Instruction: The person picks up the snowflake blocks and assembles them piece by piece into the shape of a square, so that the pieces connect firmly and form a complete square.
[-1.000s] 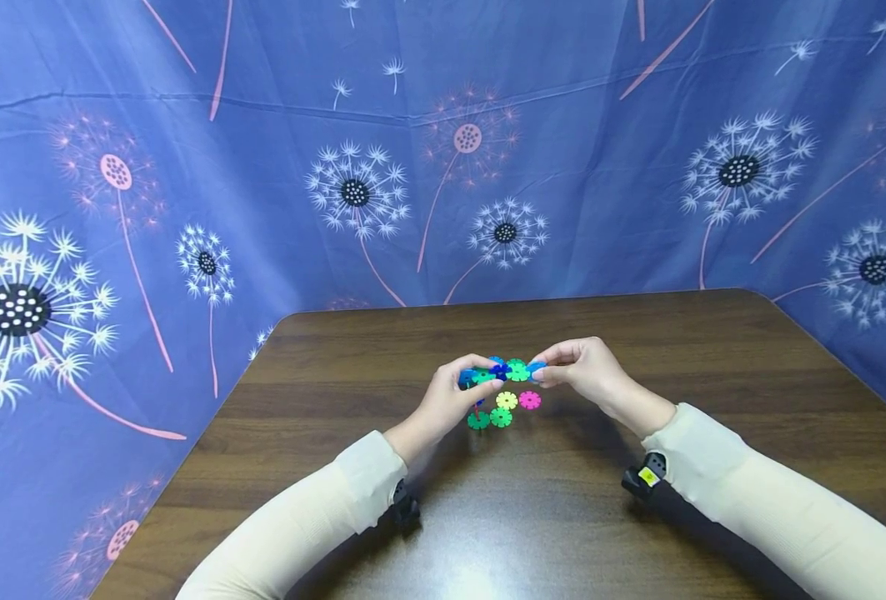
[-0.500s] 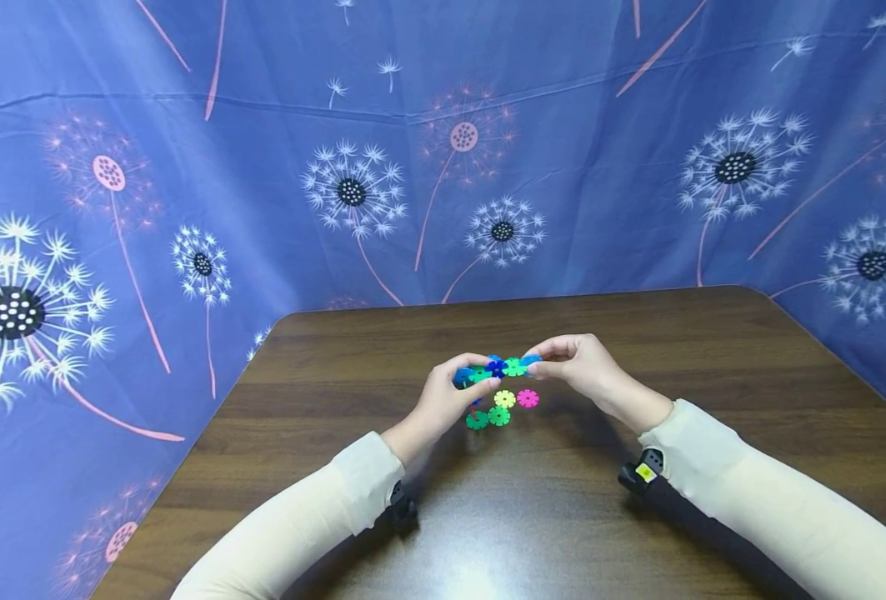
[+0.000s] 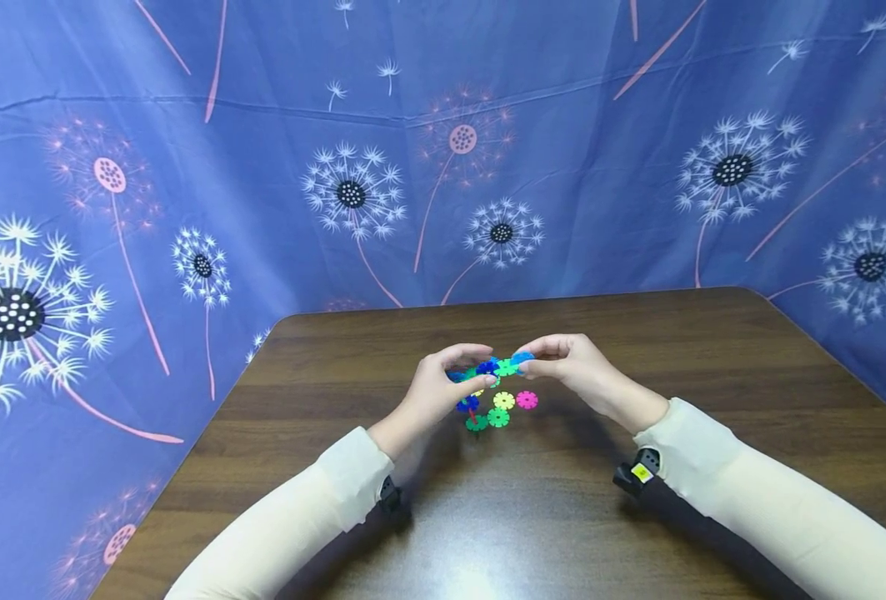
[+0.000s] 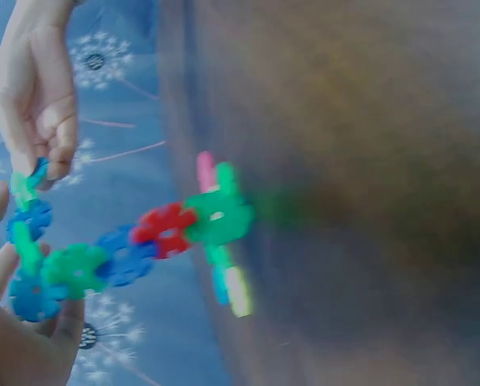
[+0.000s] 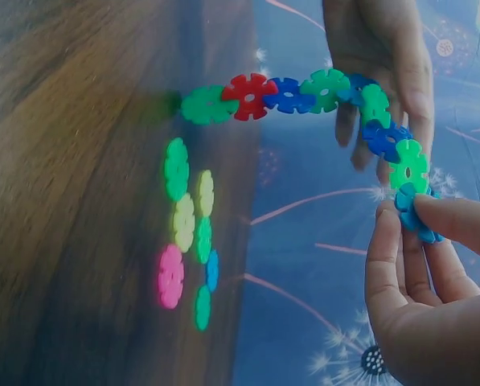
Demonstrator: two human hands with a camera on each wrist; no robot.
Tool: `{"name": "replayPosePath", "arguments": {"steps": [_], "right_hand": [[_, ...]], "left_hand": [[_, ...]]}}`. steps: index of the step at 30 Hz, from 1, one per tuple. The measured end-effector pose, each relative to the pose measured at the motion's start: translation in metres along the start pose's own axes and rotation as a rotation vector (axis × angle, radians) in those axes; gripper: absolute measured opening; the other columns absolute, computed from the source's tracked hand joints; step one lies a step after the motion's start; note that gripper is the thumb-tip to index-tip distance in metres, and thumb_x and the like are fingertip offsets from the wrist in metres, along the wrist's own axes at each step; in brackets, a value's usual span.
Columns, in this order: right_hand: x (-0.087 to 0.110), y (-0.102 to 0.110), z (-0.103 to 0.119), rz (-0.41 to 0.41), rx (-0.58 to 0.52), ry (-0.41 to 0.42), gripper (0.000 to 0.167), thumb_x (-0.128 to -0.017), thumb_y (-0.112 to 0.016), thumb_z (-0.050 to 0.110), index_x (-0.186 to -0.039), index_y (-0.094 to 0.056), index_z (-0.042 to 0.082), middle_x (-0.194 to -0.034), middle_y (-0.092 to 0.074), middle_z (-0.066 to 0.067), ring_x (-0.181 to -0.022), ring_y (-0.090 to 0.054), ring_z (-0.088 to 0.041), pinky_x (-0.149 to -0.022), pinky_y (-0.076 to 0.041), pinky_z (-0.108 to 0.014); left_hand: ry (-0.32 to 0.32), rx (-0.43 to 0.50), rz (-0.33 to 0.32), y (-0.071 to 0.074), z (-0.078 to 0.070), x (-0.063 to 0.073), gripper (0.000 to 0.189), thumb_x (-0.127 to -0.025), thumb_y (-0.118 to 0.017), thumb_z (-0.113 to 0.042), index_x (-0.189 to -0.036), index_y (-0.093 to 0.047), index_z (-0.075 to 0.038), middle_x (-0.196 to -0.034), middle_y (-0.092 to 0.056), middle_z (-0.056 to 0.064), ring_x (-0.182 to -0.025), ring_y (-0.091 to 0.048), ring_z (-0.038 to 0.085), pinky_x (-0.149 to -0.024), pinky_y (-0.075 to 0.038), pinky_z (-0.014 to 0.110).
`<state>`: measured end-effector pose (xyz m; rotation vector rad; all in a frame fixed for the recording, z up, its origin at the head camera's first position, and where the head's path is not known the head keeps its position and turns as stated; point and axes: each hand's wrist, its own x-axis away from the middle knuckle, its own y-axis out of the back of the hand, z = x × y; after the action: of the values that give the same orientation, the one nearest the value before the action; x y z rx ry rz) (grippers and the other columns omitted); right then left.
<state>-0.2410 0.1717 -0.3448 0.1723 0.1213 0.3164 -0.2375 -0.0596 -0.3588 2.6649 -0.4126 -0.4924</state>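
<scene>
We pinch the blue flower disc [image 5: 407,209] at the end of the bendy chain [image 5: 316,84] with our right hand [image 3: 581,371], and the chain goes down toward the brown table [image 3: 382,350]. Our left hand [image 3: 433,387] has its thumb and fingers wide apart by the chain, but we can't tell if they touch it. Lower down, we see a yellow disc [image 5: 183,235] beside a pink disc [image 5: 170,293].

You see a blue dandelion-print cloth [image 3: 600,208] across the top, a brown wooden table [image 3: 360,358] below, glare [image 3: 476,581] bottom centre.
</scene>
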Motion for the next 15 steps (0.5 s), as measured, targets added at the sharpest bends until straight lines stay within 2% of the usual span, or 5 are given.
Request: {"name": "replayPosePath", "arguments": {"steps": [3, 6, 11, 15], "right_hand": [[0.000, -0.004, 0.003, 0.016, -0.016, 0.011, 0.034, -0.086, -0.071, 0.009, -0.112, -0.063, -0.012, -0.084, -0.072, 0.008, -0.083, -0.069, -0.011, -0.080, -0.054, -0.026], [0.000, -0.009, 0.005, 0.025, -0.027, 0.021, 0.033, -0.086, -0.071, 0.009, -0.110, -0.064, -0.012, -0.086, -0.073, 0.006, -0.084, -0.070, -0.012, -0.081, -0.055, -0.028], [-0.001, -0.014, 0.005, 0.033, -0.048, 0.017, 0.032, -0.086, -0.072, 0.010, -0.109, -0.065, -0.011, -0.086, -0.074, 0.005, -0.084, -0.070, -0.012, -0.083, -0.056, -0.032], [-0.001, -0.017, 0.004, 0.030, -0.062, 0.001, 0.033, -0.086, -0.073, 0.011, -0.110, -0.064, -0.010, -0.084, -0.074, 0.005, -0.082, -0.070, -0.011, -0.085, -0.055, -0.034]], "left_hand": [[-0.050, -0.059, 0.044, 0.002, -0.007, -0.004, 0.040, -0.085, -0.076, -0.026, -0.123, -0.065, -0.019, -0.118, -0.069, 0.000, -0.107, -0.063, 0.016, -0.092, -0.051, 0.033], [-0.090, -0.117, 0.073, 0.002, -0.011, -0.006, 0.041, -0.085, -0.075, -0.028, -0.122, -0.065, -0.016, -0.118, -0.068, -0.002, -0.108, -0.063, 0.015, -0.093, -0.051, 0.031], [-0.114, -0.170, 0.047, 0.000, -0.017, -0.008, 0.034, -0.082, -0.078, -0.027, -0.112, -0.071, -0.015, -0.107, -0.071, -0.003, -0.098, -0.065, 0.011, -0.087, -0.054, 0.032], [-0.116, -0.188, 0.032, -0.001, -0.020, -0.009, 0.029, -0.080, -0.080, -0.024, -0.106, -0.073, -0.012, -0.102, -0.072, 0.000, -0.092, -0.067, 0.012, -0.084, -0.056, 0.036]]}}
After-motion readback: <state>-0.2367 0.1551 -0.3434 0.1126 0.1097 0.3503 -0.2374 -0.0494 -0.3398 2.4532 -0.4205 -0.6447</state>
